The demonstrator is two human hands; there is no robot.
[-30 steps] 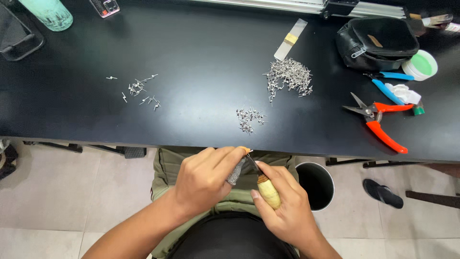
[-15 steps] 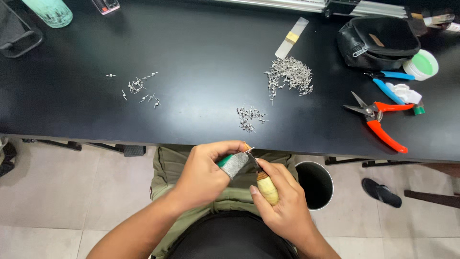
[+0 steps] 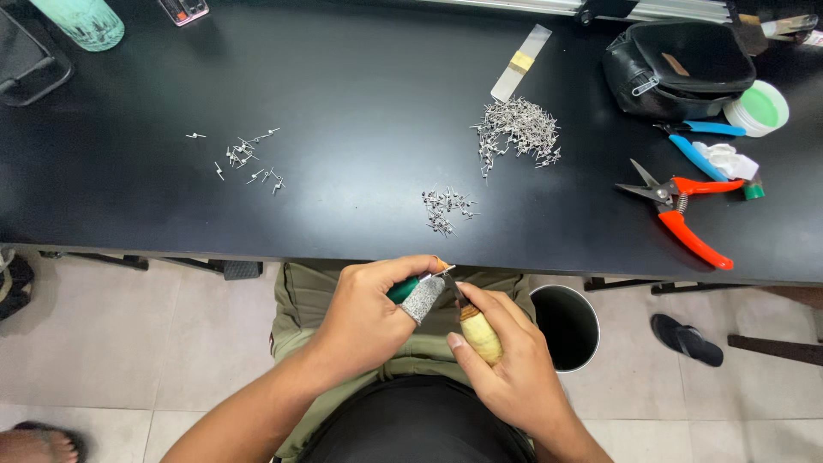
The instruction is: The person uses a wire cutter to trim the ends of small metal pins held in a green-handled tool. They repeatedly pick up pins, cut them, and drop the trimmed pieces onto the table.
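The black worktable (image 3: 360, 94) is kept as a parts store: a large heap of small metal pins (image 3: 517, 130) lies centrally, with orange-handled snips (image 3: 686, 210) to the right. Below its edge, over the lap, a green-handled piece with a metal tip (image 3: 417, 285) is gripped by the left hand (image 3: 369, 317), whose thumb wears a grey guard. A wooden-handled tool (image 3: 480, 333) is clasped by the right hand (image 3: 514, 360); its blade, perhaps a small knife, is hard to make out.

black table (image 3: 343, 86), orange-handled shears (image 3: 686, 214), blue pliers (image 3: 699, 141), silver pin piles (image 3: 519, 133), mint cup (image 3: 81, 19), pale-yellow tool handle (image 3: 482, 336).
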